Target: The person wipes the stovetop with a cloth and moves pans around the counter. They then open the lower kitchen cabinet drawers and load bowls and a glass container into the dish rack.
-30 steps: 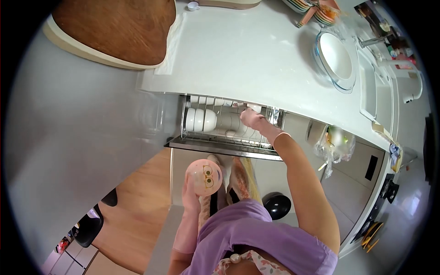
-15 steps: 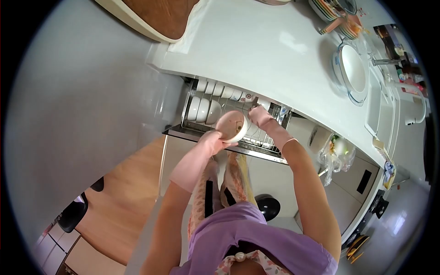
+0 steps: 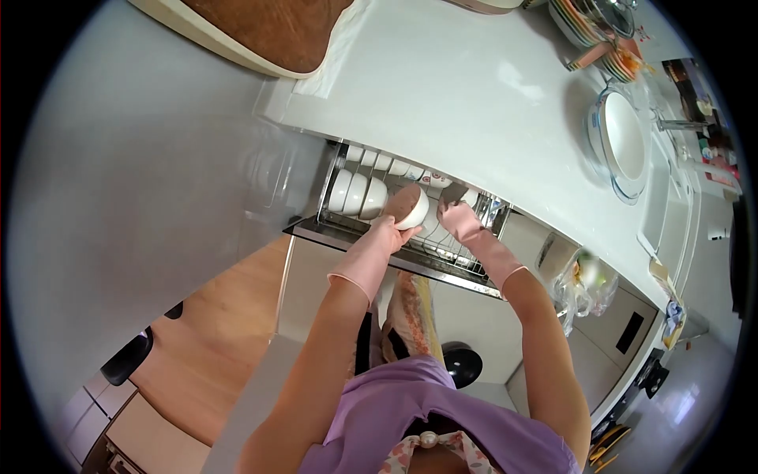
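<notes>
My left hand [image 3: 388,235], in a pink glove, grips a bowl [image 3: 411,208] by its lower edge. The bowl is tilted on its side over the open wire rack drawer [image 3: 442,265], beside the row of white bowls [image 3: 357,193] standing on edge. My right hand [image 3: 460,220], also gloved in pink, is inside the drawer to the right of the bowl. Its fingers are bent round a small dark flat thing that I cannot make out. Cups [image 3: 382,163] line the back of the rack.
A white counter [image 3: 458,87] runs behind the drawer, with a white bowl in a glass dish [image 3: 624,146] near the sink. Plastic bags [image 3: 580,288] hang at the right. A black round object [image 3: 461,365] lies below the drawer. Dark drawer front edge [image 3: 379,251].
My left hand has brought the bowl up from below the drawer and over the rack, turning it on its side. My right hand stays in the drawer, a dark flat thing now showing at its fingers.
</notes>
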`<state>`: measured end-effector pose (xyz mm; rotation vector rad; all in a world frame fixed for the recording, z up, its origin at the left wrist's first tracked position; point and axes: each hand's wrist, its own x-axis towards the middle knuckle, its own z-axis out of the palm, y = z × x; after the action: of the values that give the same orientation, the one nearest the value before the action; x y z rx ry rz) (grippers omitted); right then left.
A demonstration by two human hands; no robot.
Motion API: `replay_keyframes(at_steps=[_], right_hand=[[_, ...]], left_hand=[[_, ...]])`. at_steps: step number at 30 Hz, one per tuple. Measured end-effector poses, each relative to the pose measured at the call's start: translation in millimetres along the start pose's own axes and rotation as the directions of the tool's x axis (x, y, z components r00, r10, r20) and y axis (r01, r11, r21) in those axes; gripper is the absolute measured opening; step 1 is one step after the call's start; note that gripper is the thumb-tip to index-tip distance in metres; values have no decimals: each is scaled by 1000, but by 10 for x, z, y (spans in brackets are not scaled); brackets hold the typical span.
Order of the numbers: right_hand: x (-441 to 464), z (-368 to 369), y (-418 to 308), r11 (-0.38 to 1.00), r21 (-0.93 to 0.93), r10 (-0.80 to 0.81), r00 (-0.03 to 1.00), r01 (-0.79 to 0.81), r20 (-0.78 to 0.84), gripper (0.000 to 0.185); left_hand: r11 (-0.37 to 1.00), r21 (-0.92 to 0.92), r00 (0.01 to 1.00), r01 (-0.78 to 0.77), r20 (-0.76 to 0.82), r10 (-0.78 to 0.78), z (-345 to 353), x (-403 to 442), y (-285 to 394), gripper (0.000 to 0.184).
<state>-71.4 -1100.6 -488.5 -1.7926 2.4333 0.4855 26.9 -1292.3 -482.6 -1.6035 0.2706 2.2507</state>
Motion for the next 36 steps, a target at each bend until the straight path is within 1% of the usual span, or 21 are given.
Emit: replay_keyframes(at_steps=[1, 4, 5, 7, 11, 16, 18, 19, 21, 22, 24, 25, 27, 28, 29, 30, 31, 33, 34, 35, 36], right_hand=[[-47, -31, 5, 1000, 26, 10, 999, -11, 39, 34], [-65, -70, -14, 965, 220, 145, 989, -142, 2, 35], [-110, -83, 4, 989, 134, 51, 996, -60, 74, 36], [-124, -62, -21, 980, 168, 100, 994, -106, 48, 36], [-124, -143, -70, 938, 273, 212, 977, -213, 34, 39], [-91, -388, -173, 854, 358, 340, 925, -378, 168, 50], [-66, -678, -154, 827, 407, 326, 921, -387, 213, 57], [-18, -825, -140, 747, 522, 318, 911, -412, 264, 65], [96, -887, -189, 634, 668, 273, 921, -389, 277, 70], [169, -899, -214, 568, 733, 250, 927, -374, 279, 72], [423, -751, -274, 335, 811, 280, 872, -480, 401, 78], [545, -707, -295, 207, 826, 280, 841, -524, 463, 82], [725, -660, -342, 188, 806, 292, 815, -562, 500, 85], [794, -649, -353, 176, 796, 298, 802, -579, 518, 87], [828, -637, -360, 121, 863, 304, 846, -491, 438, 84], [841, -598, -382, 9, 889, 293, 851, -458, 436, 82], [842, -513, -417, -104, 901, 284, 856, -421, 433, 80], [856, -386, -438, -341, 880, 267, 863, -332, 429, 71], [841, -344, -432, -378, 850, 250, 844, -366, 475, 71], [821, -304, -425, -412, 819, 231, 823, -400, 518, 71], [806, -353, -397, -445, 785, 210, 802, -431, 560, 70]], left_hand=[[1000, -3, 1000, 6, -29, -6, -9, 52, -3, 40], [999, -42, 995, 0, -97, -4, -9, 153, -37, 43], [998, -68, 994, -17, -109, 10, -17, 170, -54, 43], [994, -105, 993, -40, -116, 28, -90, 270, -81, 43], [998, -25, 991, -59, 122, 62, -645, 1137, -130, 42], [955, -272, 993, 120, 35, -115, -339, 684, -5, 38], [924, -349, 985, 157, -6, -170, -172, 379, 59, 37], [921, -356, 985, 160, -10, -175, -151, 331, 81, 36], [914, -371, 983, 164, -18, -184, -103, 229, 124, 35], [939, -316, 991, 134, 29, -132, -172, 363, 109, 37], [976, -211, 991, 60, 126, -34, -388, 738, 53, 40], [963, -263, 997, 67, 59, -53, -283, 558, 79, 39], [931, -360, 993, 64, -74, -97, -90, 275, 112, 39], [912, -409, 1000, 22, -3, -25, -133, 317, 95, 39], [888, -460, 997, -14, 63, 48, -160, 311, 69, 39], [858, -512, 985, -43, 124, 123, -204, 337, 24, 39], [869, -485, 984, -101, 80, 159, -123, 246, -13, 37], [808, -560, 977, -182, -7, 215, 17, 135, -106, 37], [773, -595, 970, -219, -50, 236, 52, 102, -159, 37], [708, -683, 983, -177, -89, 160, 61, 68, -186, 40], [698, -684, 974, -214, -98, 203, 51, 61, -247, 44]])
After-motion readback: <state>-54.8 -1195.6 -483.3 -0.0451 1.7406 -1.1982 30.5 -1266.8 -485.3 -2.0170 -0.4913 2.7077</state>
